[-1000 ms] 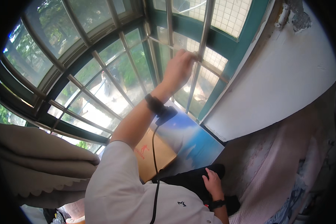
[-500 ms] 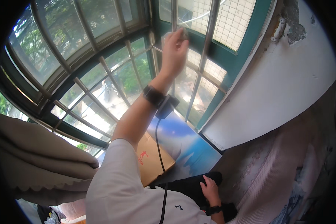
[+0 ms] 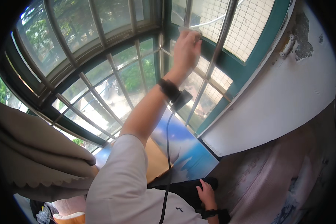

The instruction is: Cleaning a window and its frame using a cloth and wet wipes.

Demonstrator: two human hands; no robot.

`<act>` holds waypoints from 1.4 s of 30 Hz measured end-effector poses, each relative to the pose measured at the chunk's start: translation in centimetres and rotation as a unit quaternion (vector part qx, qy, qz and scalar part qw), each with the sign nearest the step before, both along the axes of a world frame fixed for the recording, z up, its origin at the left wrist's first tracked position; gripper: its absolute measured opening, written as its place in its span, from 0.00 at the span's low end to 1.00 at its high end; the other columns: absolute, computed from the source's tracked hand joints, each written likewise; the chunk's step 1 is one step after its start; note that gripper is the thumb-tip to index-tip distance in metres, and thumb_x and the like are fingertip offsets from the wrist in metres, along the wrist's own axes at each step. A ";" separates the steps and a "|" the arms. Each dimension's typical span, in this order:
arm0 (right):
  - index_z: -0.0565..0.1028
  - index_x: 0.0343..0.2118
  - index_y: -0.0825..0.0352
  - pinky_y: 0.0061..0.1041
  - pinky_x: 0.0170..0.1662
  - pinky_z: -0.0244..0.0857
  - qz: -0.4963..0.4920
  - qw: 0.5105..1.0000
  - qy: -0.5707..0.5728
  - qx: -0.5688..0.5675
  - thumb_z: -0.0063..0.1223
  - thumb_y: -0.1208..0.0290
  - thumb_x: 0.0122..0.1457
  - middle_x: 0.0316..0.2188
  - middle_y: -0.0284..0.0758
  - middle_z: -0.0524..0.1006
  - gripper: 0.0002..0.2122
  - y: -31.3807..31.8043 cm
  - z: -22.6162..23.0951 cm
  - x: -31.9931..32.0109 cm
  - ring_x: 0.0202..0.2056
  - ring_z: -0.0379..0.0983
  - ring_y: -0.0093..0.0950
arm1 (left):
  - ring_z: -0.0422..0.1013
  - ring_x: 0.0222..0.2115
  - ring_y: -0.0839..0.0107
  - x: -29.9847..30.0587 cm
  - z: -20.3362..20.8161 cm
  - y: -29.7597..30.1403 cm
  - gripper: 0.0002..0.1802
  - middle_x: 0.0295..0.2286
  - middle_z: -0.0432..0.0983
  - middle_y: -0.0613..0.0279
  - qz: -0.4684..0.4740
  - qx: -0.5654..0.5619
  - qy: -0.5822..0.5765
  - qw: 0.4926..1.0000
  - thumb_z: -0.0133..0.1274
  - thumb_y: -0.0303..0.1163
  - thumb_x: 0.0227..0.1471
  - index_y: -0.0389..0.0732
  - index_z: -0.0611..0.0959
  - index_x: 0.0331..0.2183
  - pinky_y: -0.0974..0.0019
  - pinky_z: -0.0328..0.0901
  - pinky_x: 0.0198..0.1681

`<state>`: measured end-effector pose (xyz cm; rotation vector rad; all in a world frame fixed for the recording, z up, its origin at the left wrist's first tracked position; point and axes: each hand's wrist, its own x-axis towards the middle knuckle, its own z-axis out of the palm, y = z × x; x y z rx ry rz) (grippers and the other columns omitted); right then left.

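**Two hands, far apart: one up at the window bars, one down on a leg**

The left hand [image 3: 187,48] is raised to the upper middle of the view, beside one of the upright metal bars [image 3: 229,28] that stand in front of the window. Its fingers are curled in, closed on a pale scrap [image 3: 182,29] whose edge sticks out past the fingertips. What the scrap is made of is too blurred to tell, and so is whether it touches the bar. Just behind it run the green frame [image 3: 237,67] and, beyond the glass, a white cord [image 3: 212,21] crossing in front of a tiled wall [image 3: 252,31].

A black strap [image 3: 168,89] circles the left wrist, with a dark block [image 3: 182,100] next to it; a black cable [image 3: 168,134] hangs from the block down across the shirt [image 3: 119,186].

The right hand [image 3: 205,192] lies loosely open on the dark trousers [image 3: 186,189], fingers a little spread, holding nothing. Its wrist wears a black band [image 3: 210,213].

Below the raised arm, a tan cardboard box [image 3: 157,158], partly hidden by the sleeve, sits on a surface [image 3: 196,149] patterned in blue and white. A brown curtain [image 3: 37,149] bunches at left; a white wall [image 3: 268,97] curves along the right.
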<state>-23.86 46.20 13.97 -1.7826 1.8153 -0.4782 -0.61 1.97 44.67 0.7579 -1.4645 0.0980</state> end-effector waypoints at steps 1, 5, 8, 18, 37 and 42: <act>0.73 0.51 0.69 0.41 0.52 0.65 0.000 1.000 -0.001 0.012 0.55 0.65 0.58 0.46 0.47 0.76 0.20 -0.1 0.0 0.1 0.48 0.71 0.47 | 0.75 0.29 0.58 0.2 -0.2 0.0 0.09 0.37 0.75 0.55 0.001 -0.002 0.001 1.000 0.57 0.25 0.52 0.37 0.80 0.38 0.63 0.70 0.35; 0.73 0.51 0.69 0.41 0.52 0.65 -0.001 1.000 0.001 0.003 0.56 0.64 0.58 0.46 0.47 0.76 0.20 0.1 -0.6 0.0 0.48 0.71 0.47 | 0.75 0.27 0.64 1.9 -3.5 0.2 0.05 0.28 0.77 0.59 -0.011 0.063 -0.064 0.996 0.56 0.26 0.54 0.36 0.81 0.35 0.67 0.69 0.32; 0.73 0.51 0.69 0.41 0.52 0.65 -0.007 1.000 0.006 -0.005 0.56 0.64 0.58 0.46 0.47 0.77 0.20 0.5 -1.0 -0.1 0.47 0.71 0.47 | 0.75 0.26 0.72 4.7 -5.6 -0.2 0.05 0.28 0.78 0.61 -0.142 0.251 0.153 0.945 0.55 0.26 0.56 0.35 0.81 0.35 0.70 0.69 0.31; 0.73 0.51 0.69 0.40 0.51 0.66 0.007 1.000 0.008 0.011 0.56 0.63 0.57 0.46 0.46 0.77 0.20 -0.3 -0.7 -0.1 0.47 0.72 0.46 | 0.74 0.42 0.52 7.7 0.1 -7.7 0.14 0.41 0.77 0.46 0.056 0.075 0.142 0.985 0.51 0.27 0.51 0.32 0.79 0.41 0.57 0.68 0.46; 0.73 0.51 0.70 0.41 0.52 0.66 -0.007 1.000 0.004 0.007 0.56 0.63 0.57 0.46 0.47 0.77 0.21 0.2 -1.7 -0.4 0.48 0.72 0.47 | 0.77 0.30 0.50 8.5 2.7 -5.7 0.08 0.29 0.78 0.51 0.250 0.065 -0.241 0.935 0.43 0.24 0.52 0.40 0.78 0.33 0.52 0.71 0.34; 0.73 0.52 0.70 0.40 0.53 0.65 0.002 1.000 -0.004 0.015 0.55 0.65 0.58 0.47 0.47 0.76 0.20 0.2 -0.8 -0.4 0.49 0.71 0.46 | 0.76 0.30 0.48 9.7 1.8 -5.5 0.12 0.26 0.79 0.51 0.252 0.023 -0.295 0.922 0.44 0.26 0.53 0.43 0.78 0.39 0.49 0.70 0.34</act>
